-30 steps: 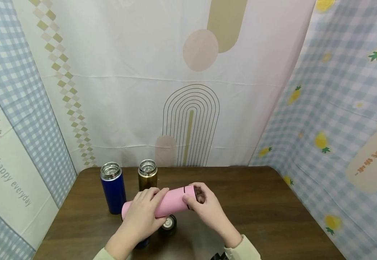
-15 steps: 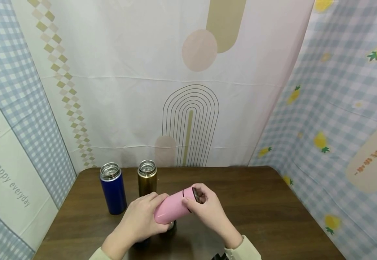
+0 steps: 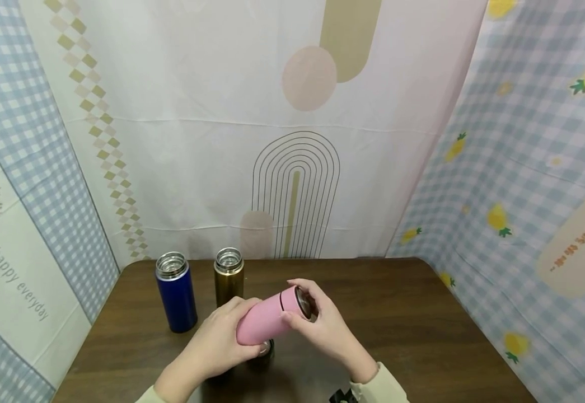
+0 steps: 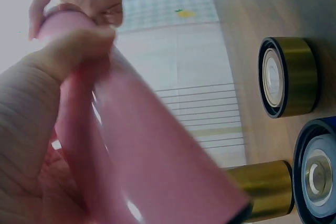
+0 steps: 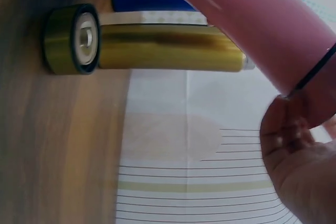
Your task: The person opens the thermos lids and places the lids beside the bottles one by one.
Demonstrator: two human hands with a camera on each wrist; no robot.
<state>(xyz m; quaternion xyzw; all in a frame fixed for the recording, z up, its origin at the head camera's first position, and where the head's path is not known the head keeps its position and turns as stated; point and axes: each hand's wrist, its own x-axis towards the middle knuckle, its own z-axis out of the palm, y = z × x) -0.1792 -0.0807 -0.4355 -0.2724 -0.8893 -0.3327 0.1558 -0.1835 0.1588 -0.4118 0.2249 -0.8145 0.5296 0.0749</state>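
A pink thermos bottle (image 3: 262,322) is held tilted above the table, its lid end up and to the right. My left hand (image 3: 216,338) wraps round its body, thumb underneath in the head view, covering the lower end. The fingers and thumb of my right hand (image 3: 326,324) grip the pink lid (image 3: 289,301), which sits on the bottle with a dark seam (image 5: 317,69) between them. Below the bottle a gold lid (image 4: 294,77) stands on the table, inner side up. Beside it is a blue lid (image 4: 318,176), mostly hidden by my left hand in the head view.
An uncapped blue bottle (image 3: 177,299) stands upright at the back left of the brown table (image 3: 403,336). To its right stands an uncapped gold bottle (image 3: 229,281), partly behind my left hand. A patterned cloth (image 3: 196,168) hangs behind the table. A small black object (image 3: 342,396) shows by the right sleeve.
The pink bottle has swung to point its lid end more toward the head camera, and its base has gone behind my left hand. My right fingers have shifted round the lid.
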